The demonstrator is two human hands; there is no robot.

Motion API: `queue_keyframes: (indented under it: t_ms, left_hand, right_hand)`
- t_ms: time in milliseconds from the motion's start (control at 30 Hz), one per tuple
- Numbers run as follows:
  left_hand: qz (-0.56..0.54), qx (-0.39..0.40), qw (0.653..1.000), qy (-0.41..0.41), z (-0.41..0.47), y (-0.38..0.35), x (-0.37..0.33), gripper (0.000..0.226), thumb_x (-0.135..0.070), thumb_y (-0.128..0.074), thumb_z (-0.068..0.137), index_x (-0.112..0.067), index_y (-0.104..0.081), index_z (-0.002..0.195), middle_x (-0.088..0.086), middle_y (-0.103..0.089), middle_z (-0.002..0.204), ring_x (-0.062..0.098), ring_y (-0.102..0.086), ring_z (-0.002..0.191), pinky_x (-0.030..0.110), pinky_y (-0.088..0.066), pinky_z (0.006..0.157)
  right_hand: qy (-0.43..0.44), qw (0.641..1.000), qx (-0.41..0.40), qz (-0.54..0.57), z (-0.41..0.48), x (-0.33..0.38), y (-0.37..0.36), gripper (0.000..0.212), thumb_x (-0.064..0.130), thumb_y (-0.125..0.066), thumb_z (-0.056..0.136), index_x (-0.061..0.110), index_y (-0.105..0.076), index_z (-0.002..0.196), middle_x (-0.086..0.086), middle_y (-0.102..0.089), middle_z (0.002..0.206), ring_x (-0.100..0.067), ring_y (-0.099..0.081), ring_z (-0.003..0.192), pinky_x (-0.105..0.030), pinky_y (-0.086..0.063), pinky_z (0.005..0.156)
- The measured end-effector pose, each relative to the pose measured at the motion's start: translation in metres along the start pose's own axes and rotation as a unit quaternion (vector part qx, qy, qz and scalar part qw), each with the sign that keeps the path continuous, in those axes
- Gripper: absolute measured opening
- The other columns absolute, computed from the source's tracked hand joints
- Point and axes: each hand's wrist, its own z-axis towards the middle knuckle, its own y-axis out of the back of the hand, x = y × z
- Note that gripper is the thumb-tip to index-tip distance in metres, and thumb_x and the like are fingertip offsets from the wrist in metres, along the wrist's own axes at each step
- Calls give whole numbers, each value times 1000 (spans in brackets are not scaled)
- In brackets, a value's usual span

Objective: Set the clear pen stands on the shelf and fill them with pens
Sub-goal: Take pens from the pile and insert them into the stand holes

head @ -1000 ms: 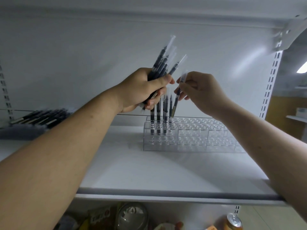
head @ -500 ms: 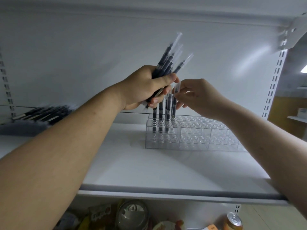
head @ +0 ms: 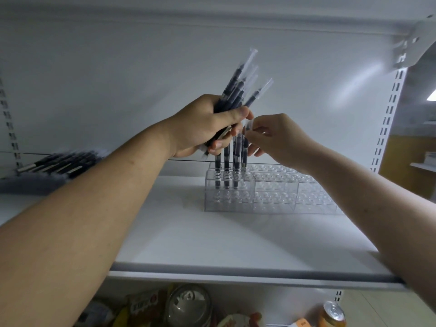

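Now left fingers (head: 219, 145) clutch a pen bundle (head: 238, 87); right fingers (head: 254, 136) pinch one pen (head: 245, 144) at the stand (head: 271, 200).

Three stands (head: 273, 197), side by side. Four pens (head: 226, 166) upright in them. One held bunch (head: 238, 90), count unclear. One loose pile (head: 59, 161). One can (head: 333, 315) below.
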Motion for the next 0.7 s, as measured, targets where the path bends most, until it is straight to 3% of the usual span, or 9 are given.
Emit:
queue_keyframes:
  t_ms: [100, 167, 367, 467, 567, 700]
  left_hand:
    - [2, 1, 1000, 4, 0, 0, 1, 27, -25, -51, 112, -1, -61, 120, 1, -55, 76, 17, -39, 50, 28, -36, 47]
    - [3, 3, 1000, 4, 0, 0, 1, 26, -25, -52, 111, -2, -62, 119, 1, -55, 76, 17, -38, 50, 29, -36, 47]
    - [-4, 4, 1000, 10, 0, 1, 0, 26, -25, -52, 111, -2, -62, 119, 0, -56, 75, 16, -39, 50, 29, -36, 47]
    - [-17, 11, 1000, 17, 0, 1, 0, 24, -21, -51, 112, -2, -63, 122, 1, -57, 78, 17, -39, 53, 29, -36, 47]
    - [-36, 16, 999, 24, -1, 0, 0, 25, -13, -51, 111, 3, -60, 127, 4, -58, 82, 18, -41, 55, 30, -36, 48]
    - [-67, 20, 997, 16, 0, 0, -3, 20, -9, -51, 110, 1, -60, 124, 7, -61, 83, 19, -44, 59, 31, -39, 50]
  right_hand:
    - [-6, 999, 40, -23, -1, -1, -1, 20, 16, -65, 101, 2, -69, 87, 0, -78, 73, -12, -77, 72, -54, -63, 82]
    - [-11, 999, 45, -19, -1, -2, 1, 19, 17, -67, 100, 4, -70, 86, 2, -79, 73, -15, -78, 73, -60, -61, 81]
    - [10, 994, 65, -87, -4, -5, 19, 10, 25, -76, 95, 16, -80, 92, 9, -80, 78, -1, -76, 72, -36, -64, 84]
    - [21, 997, 0, -77, -2, -8, 25, 12, 29, -76, 94, 18, -78, 95, 6, -79, 78, -3, -76, 70, -34, -64, 81]
    - [35, 994, -92, 42, 2, -7, 32, 11, 21, -75, 96, 10, -76, 94, -3, -77, 79, -13, -74, 68, -32, -58, 67]
    - [41, 939, -21, 340, 1, 1, 36, 5, 3, -68, 97, 0, -71, 100, -17, -69, 92, -26, -65, 77, -34, -44, 64]
